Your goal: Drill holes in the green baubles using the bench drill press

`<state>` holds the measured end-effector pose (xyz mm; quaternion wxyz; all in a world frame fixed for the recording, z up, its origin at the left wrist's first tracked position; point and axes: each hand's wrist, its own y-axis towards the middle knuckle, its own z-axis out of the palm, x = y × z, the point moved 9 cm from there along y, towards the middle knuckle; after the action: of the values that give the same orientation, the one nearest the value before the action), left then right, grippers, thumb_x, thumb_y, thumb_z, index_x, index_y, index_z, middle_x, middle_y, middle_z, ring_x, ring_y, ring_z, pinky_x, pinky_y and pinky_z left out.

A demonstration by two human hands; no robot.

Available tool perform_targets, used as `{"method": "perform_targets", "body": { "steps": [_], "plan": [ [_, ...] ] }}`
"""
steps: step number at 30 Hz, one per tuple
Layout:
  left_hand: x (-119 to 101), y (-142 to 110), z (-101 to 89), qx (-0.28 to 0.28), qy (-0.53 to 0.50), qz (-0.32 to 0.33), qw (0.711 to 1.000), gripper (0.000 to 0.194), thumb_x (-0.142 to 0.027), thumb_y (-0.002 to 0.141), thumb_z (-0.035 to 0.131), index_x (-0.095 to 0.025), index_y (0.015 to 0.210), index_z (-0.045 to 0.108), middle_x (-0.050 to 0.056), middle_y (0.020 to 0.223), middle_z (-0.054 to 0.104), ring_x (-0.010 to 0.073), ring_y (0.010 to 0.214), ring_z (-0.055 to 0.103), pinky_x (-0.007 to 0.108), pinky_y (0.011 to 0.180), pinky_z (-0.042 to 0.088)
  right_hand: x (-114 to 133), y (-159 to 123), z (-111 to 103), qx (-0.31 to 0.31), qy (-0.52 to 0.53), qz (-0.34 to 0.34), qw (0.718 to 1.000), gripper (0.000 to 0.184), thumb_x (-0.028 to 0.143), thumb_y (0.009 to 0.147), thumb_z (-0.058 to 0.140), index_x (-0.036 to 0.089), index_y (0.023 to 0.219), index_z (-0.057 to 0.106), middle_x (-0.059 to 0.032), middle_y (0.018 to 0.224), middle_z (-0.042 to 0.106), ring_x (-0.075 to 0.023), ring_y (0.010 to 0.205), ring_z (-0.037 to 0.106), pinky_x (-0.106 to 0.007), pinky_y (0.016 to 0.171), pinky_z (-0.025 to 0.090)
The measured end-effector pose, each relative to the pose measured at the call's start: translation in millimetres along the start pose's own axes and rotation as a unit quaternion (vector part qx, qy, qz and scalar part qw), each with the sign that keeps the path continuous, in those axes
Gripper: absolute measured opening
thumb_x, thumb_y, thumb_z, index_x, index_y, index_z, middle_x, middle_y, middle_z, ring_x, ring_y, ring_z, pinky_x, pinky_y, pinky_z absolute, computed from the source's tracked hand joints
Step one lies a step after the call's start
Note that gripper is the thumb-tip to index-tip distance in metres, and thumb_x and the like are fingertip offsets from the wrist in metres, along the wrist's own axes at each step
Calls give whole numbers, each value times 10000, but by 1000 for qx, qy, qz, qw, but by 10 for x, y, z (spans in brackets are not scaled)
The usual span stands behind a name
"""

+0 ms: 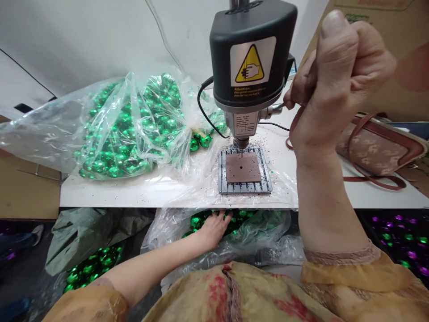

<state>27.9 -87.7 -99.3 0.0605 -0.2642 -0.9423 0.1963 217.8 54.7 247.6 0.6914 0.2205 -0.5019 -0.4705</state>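
Note:
My right hand (338,76) is raised at the upper right, its fingers wrapped round the feed handle (277,108) of a small black drill press (253,58). Most of the handle is hidden inside the fist. Under the drill bit (241,154) lies a brown square pad (243,174) with a dark hole, on the slotted metal base (246,190). Below the table edge, my left hand (215,228) reaches into an open clear plastic bag (264,241) of shiny green faceted balls (197,221). Its fingers are stretched out and slightly apart over the balls; the fingertips are partly hidden.
A large clear bag of green balls (124,129) stands on the white table (110,194) at left. Dark shavings lie around the base. A patterned handbag (378,143) and cardboard box (395,62) are at right. Purple and green balls (398,241) sit lower right.

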Motion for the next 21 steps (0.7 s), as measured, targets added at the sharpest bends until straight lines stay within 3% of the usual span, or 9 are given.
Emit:
{"method": "perform_targets", "body": {
  "steps": [2, 4, 6, 9, 11, 13, 15, 18, 21],
  "plan": [
    [-70, 52, -95, -21, 30, 26, 999, 536, -151, 865, 628, -117, 1392, 530, 243, 1410, 522, 348, 1238, 573, 453, 983, 496, -4, 0, 8, 5, 1, -3, 1000, 412, 265, 952, 515, 178, 579, 365, 48, 479, 317, -28, 438, 336, -223, 463, 255],
    [-262, 85, -177, -50, 33, 100, 993, 389, -286, 913, 640, -100, 1254, 627, 233, 1328, 576, 345, 1250, 550, 450, 1010, 473, -2, 3, 11, 7, -10, -8, 1000, 432, 368, 914, 555, 178, 578, 361, 51, 489, 330, -22, 437, 337, -211, 451, 272],
    [-505, 88, -192, -54, 12, 192, 980, 446, -471, 914, 645, -92, 1147, 676, 228, 1252, 614, 348, 1223, 555, 439, 990, 480, 4, 7, 3, 4, -25, -16, 1000, 471, 472, 856, 580, 176, 577, 343, 54, 493, 338, -19, 432, 338, -205, 440, 283],
    [-823, 76, -109, 4, -63, 295, 954, 578, -606, 927, 557, -91, 1151, 689, 220, 1160, 664, 356, 1199, 577, 458, 1001, 480, 4, 17, -7, 2, -30, -26, 999, 489, 506, 834, 569, 172, 587, 311, 54, 490, 332, -13, 427, 344, -203, 442, 281],
    [-978, 82, -54, 62, -167, 322, 930, 663, -605, 958, 501, -82, 1357, 587, 227, 1272, 642, 353, 1253, 572, 470, 1055, 465, -5, 25, -5, 7, -25, -27, 999, 486, 507, 839, 560, 176, 599, 297, 53, 492, 319, -11, 423, 341, -209, 442, 264],
    [-1140, 80, -41, 114, -302, 346, 881, 797, -591, 951, 521, -77, 1542, 377, 227, 1496, 496, 346, 1397, 484, 452, 1141, 418, -21, 32, 0, 14, -30, -22, 999, 507, 545, 818, 558, 180, 611, 274, 53, 495, 314, -12, 425, 338, -211, 437, 253],
    [-1309, 68, -62, 150, -425, 376, 810, 872, -536, 919, 580, -50, 1582, 288, 208, 1613, 352, 328, 1498, 370, 407, 1209, 350, -39, 37, 7, 20, -43, -13, 999, 536, 595, 789, 547, 185, 621, 245, 53, 497, 299, -12, 428, 333, -202, 430, 250],
    [-1484, 103, -52, 186, -550, 374, 723, 692, -343, 885, 574, -33, 1494, 463, 165, 1564, 454, 291, 1469, 427, 368, 1216, 340, -58, 42, 5, 18, -45, -4, 999, 556, 633, 756, 535, 194, 620, 222, 56, 505, 266, -2, 415, 309, -189, 415, 251],
    [-1535, 172, 25, 213, -627, 312, 682, 564, -194, 836, 523, -111, 1387, 608, 97, 1440, 609, 254, 1359, 559, 380, 1172, 404, -72, 50, 3, 13, -16, -3, 1000, 547, 638, 732, 563, 194, 590, 277, 69, 485, 261, -2, 387, 291, -198, 401, 243]
  ]
}}
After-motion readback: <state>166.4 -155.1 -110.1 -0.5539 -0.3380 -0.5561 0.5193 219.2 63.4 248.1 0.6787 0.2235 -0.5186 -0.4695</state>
